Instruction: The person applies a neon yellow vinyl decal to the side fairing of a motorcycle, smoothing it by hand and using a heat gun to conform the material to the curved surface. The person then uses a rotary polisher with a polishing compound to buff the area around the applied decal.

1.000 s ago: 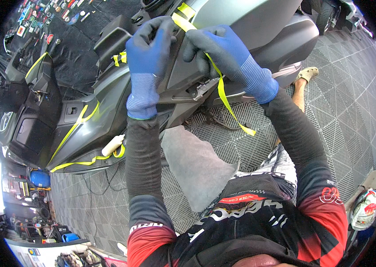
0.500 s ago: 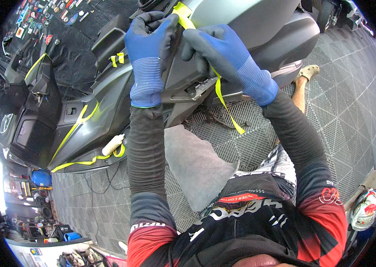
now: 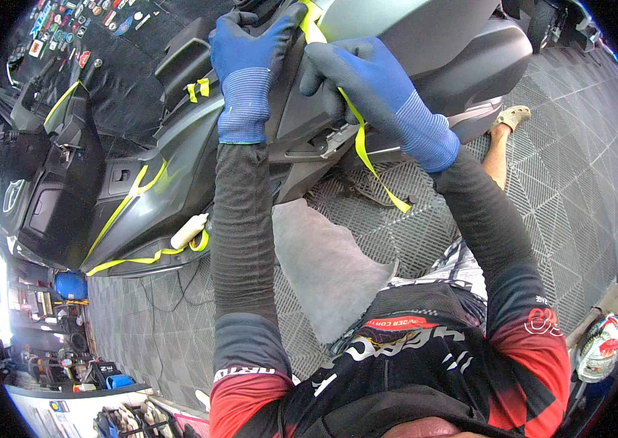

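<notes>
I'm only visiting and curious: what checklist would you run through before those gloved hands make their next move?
1. Left hand and right hand gloved: ok.
2. Right hand gripping the yellow strip: ok, fingers curled around it.
3. Left hand gripping it too: cannot tell; it is beside the strip's upper part.
4. Loose end secured: not ok, it dangles below the right hand.
5. Pale bottle clear of both hands: ok.

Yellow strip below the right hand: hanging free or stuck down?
Hanging free. The yellow strip trails from the closed right hand, slightly curved, its loose end showing against the patterned floor.
</notes>
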Demonstrator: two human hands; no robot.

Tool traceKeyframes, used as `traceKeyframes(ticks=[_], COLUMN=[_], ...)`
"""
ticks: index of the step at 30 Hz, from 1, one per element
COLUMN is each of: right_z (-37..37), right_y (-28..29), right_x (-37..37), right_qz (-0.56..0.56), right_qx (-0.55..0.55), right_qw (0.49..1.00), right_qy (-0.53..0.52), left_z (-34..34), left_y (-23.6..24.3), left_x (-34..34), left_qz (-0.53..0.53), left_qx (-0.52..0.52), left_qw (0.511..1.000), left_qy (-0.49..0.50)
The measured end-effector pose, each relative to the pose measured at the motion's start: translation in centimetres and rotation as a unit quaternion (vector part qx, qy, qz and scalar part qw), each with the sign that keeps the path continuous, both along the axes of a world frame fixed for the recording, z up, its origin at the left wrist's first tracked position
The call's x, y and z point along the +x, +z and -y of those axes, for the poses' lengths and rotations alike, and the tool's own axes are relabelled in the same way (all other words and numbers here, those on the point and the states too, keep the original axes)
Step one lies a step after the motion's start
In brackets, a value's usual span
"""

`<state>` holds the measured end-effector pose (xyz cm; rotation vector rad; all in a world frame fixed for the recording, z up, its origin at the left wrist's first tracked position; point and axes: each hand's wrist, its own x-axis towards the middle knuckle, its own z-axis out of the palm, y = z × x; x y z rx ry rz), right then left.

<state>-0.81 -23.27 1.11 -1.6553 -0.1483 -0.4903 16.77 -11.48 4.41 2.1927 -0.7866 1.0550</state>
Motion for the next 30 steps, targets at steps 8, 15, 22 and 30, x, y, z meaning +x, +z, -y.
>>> traceKeyframes(ticks=[8,15,22,30], right_z=[-0.4,0.0,-0.3,-16.5], right_y=[-0.5,-1.1,-2.1,-9.6], right_x=[-0.1,0.1,0.2,-2.6], right_qz=[0.018,0.024,0.004,0.017], right_qx=[0.042,0.033,0.081,-0.467], right_qw=[0.999,0.999,0.997,0.856], right_qy=[-0.007,-0.011,-0.007,0.218], left_z=[-0.7,0.2,0.3,-0.9], left_y=[1.7,4.3,4.0,3.7], left_x=[-0.4,-4.2,-3.7,-2.7], left_qz=[-0.181,-0.329,-0.327,-0.275], left_qx=[0.051,-0.041,-0.024,-0.022], left_qw=[0.968,0.914,0.902,0.92], left_qy=[-0.164,-0.234,-0.28,-0.278])
